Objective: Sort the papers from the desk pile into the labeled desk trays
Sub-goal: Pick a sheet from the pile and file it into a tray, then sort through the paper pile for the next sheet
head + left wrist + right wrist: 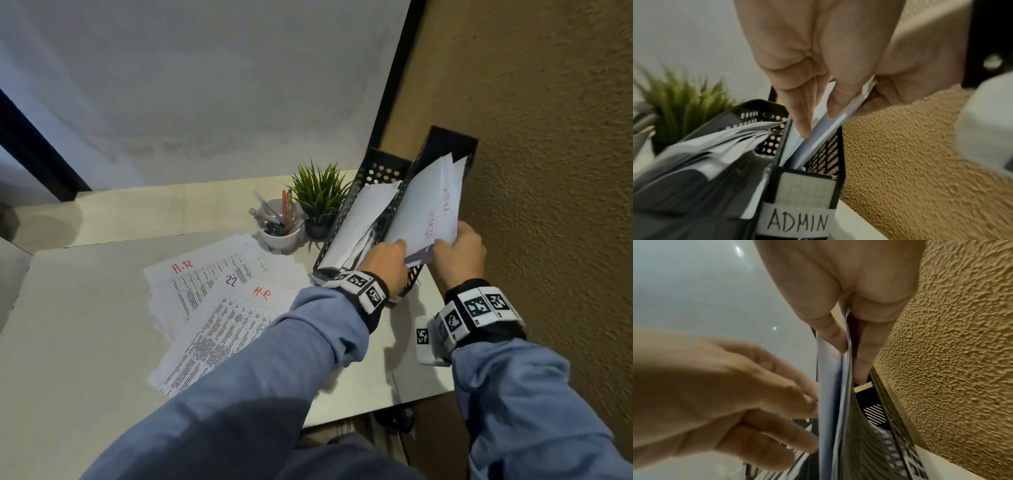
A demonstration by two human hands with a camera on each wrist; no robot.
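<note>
- Loose papers (219, 301) marked "H.R" in red lie fanned on the desk (85, 325), at 9 o'clock from the trays.
- A cup of pens (279, 222) and a small plant (318, 195) stand at 10 o'clock from the hands.
- Left tray (363, 219) is stuffed with sheets.
- Left hand (383, 263) pinches the papers' near edge, thumb against fingers (803, 120).
- Those sheets (428, 209) sit partly inside the tray labeled "ADMIN" (803, 203).
- Right hand (459, 250), at 3 o'clock, grips the same sheets.
</note>
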